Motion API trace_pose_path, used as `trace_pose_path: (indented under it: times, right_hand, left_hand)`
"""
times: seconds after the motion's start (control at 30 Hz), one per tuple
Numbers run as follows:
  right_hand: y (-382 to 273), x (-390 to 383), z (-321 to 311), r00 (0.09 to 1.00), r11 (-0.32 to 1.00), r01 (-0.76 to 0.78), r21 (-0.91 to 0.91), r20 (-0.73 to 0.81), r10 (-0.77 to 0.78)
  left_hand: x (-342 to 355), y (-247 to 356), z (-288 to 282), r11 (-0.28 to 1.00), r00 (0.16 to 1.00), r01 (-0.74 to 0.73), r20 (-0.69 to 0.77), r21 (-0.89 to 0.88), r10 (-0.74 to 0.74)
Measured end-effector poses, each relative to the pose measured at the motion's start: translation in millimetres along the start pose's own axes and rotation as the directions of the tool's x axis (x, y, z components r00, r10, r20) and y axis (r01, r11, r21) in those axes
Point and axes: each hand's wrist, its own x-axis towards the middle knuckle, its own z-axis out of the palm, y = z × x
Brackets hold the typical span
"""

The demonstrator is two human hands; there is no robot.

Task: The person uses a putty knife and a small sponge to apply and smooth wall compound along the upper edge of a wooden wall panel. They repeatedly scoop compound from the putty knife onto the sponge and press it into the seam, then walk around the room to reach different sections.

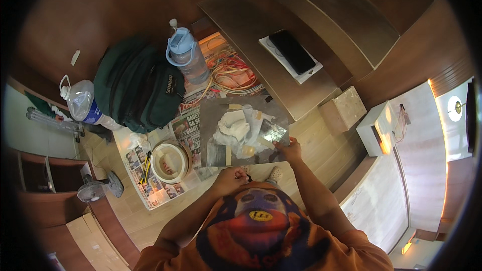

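White paste on grey board; R hand on blade

Obs. from head cam. Grey board sits centre, ahead of wearer, overlapping newsprint; ht. above it can't be told. Paste lies in a rough mound mid-board, thinner smears around it.

R hand: at board's R edge, fingers drawn narrow, thumb & fingertips on pale strip of R blade. Blade face is shiny, lies just R of paste. L blade, dark w/ pale strip, at board's near L corner, apart from both hands.

L hand: fingers curled in, just off board's near edge, close to wearer's shirt. Small dark item shows by fingertips; can't tell if held. Contact w/ board also unclear.

Surrounds, L side: round pale tub on newsprint, yellow/black cutter just beside it. Dk green backpack beyond, clear jug to its L, lt-blue-lidded bottle to its R. Tangled cord near bottle.

R side: brown shelf bears black phone on white pack. Pale block near shelf's end. Small fan far L, well apart from board.
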Motion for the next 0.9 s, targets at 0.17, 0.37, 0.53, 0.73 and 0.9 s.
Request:
trace_pose_path:
  times: [0.17, 0.37, 0.53, 0.73, 0.9]
  right_hand:
    - [30.8, 9.3, -19.9, 0.993, 0.988, 0.080, 0.136, 0.073, -0.091]
    - [14.7, -27.0, -58.2, 0.994, 0.834, 0.102, 0.543, -0.079, -0.070]
    - [-25.8, -96.6, -43.1, 0.862, 0.834, -0.013, 0.552, 0.428, -0.270]
    - [-55.3, -102.1, 17.8, 0.751, 0.934, 0.007, 0.358, 0.615, -0.241]
    - [-63.7, -81.5, 38.1, 0.762, 0.799, 0.596, -0.081, 0.372, -0.530]
  left_hand:
    - [14.6, 3.6, -1.3, 1.000, 0.999, -0.023, 0.026, -0.013, 0.024]
    - [33.1, -1.5, 15.9, 0.976, 0.993, -0.034, 0.105, -0.216, 0.058]
    - [26.1, -0.5, 18.7, 0.727, 0.978, 0.176, 0.204, -0.664, -0.051]
    - [-18.5, -13.6, -22.3, 0.581, 0.989, 0.124, 0.051, -0.804, -0.141]
    - [-61.5, -34.8, -63.8, 0.631, 0.972, -0.090, -0.205, -0.771, -0.112]
